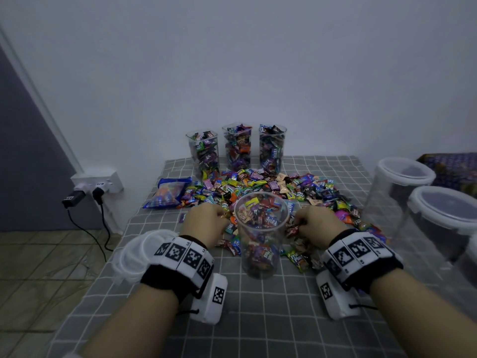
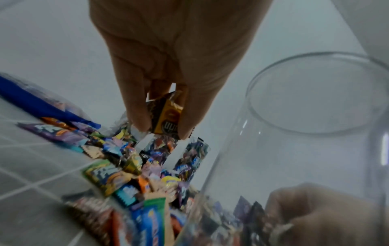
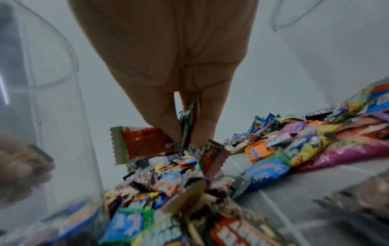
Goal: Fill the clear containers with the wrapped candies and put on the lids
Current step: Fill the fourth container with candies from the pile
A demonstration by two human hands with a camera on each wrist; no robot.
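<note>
A clear cylinder container (image 1: 260,233), partly filled with wrapped candies, stands on the grid cloth between my hands. My left hand (image 1: 204,223) sits just left of it and pinches a yellow-brown wrapped candy (image 2: 166,116) between its fingertips. My right hand (image 1: 316,224) sits just right of it and pinches several wrapped candies, a red one (image 3: 145,143) and a green one (image 3: 188,121). A wide pile of loose candies (image 1: 271,187) spreads behind and around the container. Three full clear containers (image 1: 238,148) stand in a row at the back.
A stack of clear round lids (image 1: 134,257) lies left of my left wrist. A blue candy bag (image 1: 167,192) rests at the pile's left end. Large lidded tubs (image 1: 400,197) stand at the right. A wall socket with plugs (image 1: 95,187) is left of the table.
</note>
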